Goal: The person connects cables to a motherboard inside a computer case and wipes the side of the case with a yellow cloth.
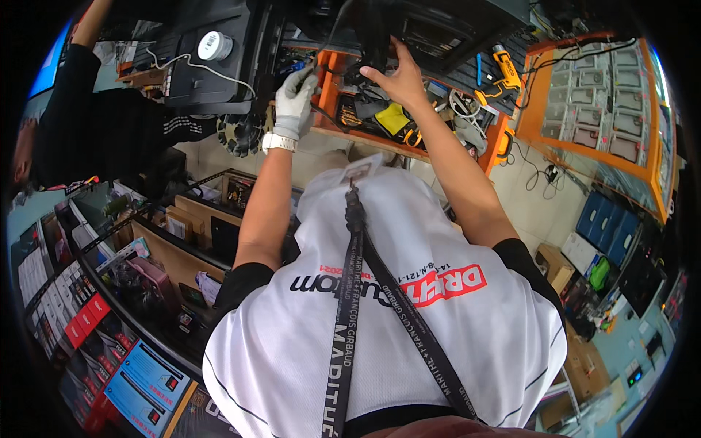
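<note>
My left hand (294, 102), in a white-and-grey glove with a white watch at the wrist, has its fingers curled near a black cable and a small blue object (296, 66); what it grips is unclear. My right hand (400, 82), bare, reaches up to a dark item (374, 40) at the front of a black case (445, 33), thumb apart from the fingers, fingertips partly hidden. Below both hands an open orange drawer (327, 120) holds tools, a yellow cloth (392, 117) and gloves. A yellow-and-black power tool (504, 80) lies right of the case.
A co-worker in black (87, 139) is at the left beside a dark case (204, 80) with a white tub (215, 46). An orange glass cabinet (551, 139) stands right. Black racks of boxes (175, 270) fill the lower left; blue cases (606, 226) sit at the right.
</note>
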Tool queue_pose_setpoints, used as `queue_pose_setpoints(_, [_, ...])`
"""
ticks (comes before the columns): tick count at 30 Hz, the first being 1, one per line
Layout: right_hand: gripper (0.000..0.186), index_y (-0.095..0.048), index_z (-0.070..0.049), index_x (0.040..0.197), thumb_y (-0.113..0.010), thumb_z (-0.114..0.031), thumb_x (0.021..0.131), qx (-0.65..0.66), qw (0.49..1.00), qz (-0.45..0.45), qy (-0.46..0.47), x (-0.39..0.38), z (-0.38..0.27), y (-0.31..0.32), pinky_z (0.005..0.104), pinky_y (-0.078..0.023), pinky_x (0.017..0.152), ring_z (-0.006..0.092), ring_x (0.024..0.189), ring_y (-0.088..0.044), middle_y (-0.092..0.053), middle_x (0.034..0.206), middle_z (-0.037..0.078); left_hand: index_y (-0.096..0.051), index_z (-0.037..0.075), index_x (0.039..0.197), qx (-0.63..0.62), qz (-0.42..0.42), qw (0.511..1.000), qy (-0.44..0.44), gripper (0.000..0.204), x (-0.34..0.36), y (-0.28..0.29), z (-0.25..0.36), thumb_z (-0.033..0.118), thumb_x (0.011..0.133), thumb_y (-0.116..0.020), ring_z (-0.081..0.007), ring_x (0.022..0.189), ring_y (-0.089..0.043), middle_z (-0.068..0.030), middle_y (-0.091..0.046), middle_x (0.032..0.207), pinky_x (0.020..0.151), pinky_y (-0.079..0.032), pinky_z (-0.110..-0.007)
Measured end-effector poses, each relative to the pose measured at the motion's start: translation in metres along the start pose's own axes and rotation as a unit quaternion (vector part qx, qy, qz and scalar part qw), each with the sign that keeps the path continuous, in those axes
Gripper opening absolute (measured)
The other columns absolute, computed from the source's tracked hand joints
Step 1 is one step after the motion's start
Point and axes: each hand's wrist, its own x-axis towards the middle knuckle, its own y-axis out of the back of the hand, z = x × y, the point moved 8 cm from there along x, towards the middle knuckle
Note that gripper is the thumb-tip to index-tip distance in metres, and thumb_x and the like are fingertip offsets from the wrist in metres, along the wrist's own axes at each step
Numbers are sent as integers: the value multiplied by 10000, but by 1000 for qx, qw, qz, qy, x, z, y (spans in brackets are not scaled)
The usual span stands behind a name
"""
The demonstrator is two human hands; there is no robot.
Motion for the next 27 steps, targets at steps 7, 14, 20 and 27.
queue_pose_setpoints(7, [352, -749, -48, 1332, -859, -199, 1033, 142, 989, -21, -30, -33, -54, -48, 356, -606, 840, 152, 954, -769, -821, 1049, 113, -660, -12, 1359, -6, -27, 1000, 12, 317, -6, 38, -1, 194, 1135, -750, -184, 1065, -785, -105, -771, 1273, 932, -650, -336])
queue_pose_setpoints(14, [327, -845, -41, 1281, -847, -279, 1057, 112, 979, -145, -88, -2, -97, -146, 311, -642, 803, 102, 923, -775, -856, 1032, 92, -755, 7, 1318, -66, -245, 962, 99, 318, 23, 52, -20, 270, 1172, -651, -122, 976, -725, -71, -798, 1170, 857, -574, -286])
queue_pose_setpoints(20, [314, -853, 11, 1114, -889, -288, 1022, 39, 994, 33, -94, -35, -93, -164, 299, -557, 689, 78, 780, -705, -832, 951, 89, -721, 19, 1396, 55, -333, 937, 95, 361, 41, 61, -4, 293, 1171, -655, -97, 931, -691, -44, -798, 1168, 789, -531, -272])
queue_pose_setpoints(27, [306, -864, -9, 1035, -919, -306, 989, 100, 971, 100, -195, -81, -83, -141, 322, -534, 657, 90, 671, -650, -775, 750, 77, -733, 28, 1460, -32, -433, 901, -7, 405, 54, 8, 31, 255, 1125, -753, -149, 1185, -732, -66, -780, 1330, 1065, -597, -321])
